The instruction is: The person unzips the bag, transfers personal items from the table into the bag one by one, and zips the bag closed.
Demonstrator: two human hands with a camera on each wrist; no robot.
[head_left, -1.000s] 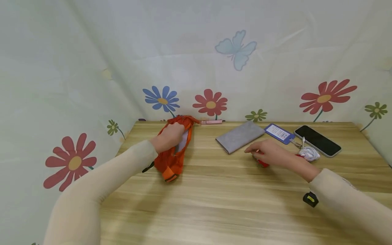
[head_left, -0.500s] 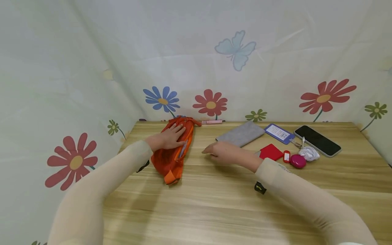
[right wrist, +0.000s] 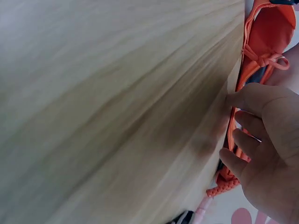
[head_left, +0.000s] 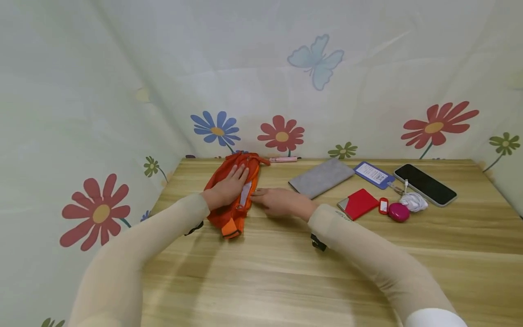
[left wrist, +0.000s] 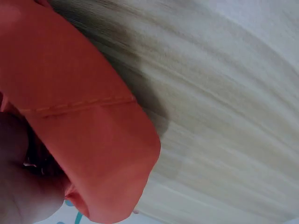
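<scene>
An orange zip bag point(head_left: 224, 173) lies on the table at left centre, its zip opening along the right side showing a pale grey lining. My left hand point(head_left: 226, 190) rests on top of the bag with fingers stretched toward its far end. In the left wrist view the orange fabric point(left wrist: 93, 154) fills much of the left side. At the bag's right edge is my right hand point(head_left: 282, 202), palm down and fingers extended. The right wrist view shows this hand point(right wrist: 275, 158) with fingers slightly bent, fingertips at the zipped edge beside an orange pull cord point(right wrist: 264, 58).
A grey folded wallet point(head_left: 321, 178) and a pink pen-like tube point(head_left: 283, 159) lie toward the back. Rightward are a red card holder point(head_left: 359, 204), small red tag point(head_left: 383, 205), magenta round case point(head_left: 398, 212), white cable point(head_left: 414, 202), blue badge point(head_left: 373, 175) and phone point(head_left: 426, 184).
My left hand came out of the bag's opening and flattened onto it. My right hand left the red card holder on the table and moved left to the bag's edge.
</scene>
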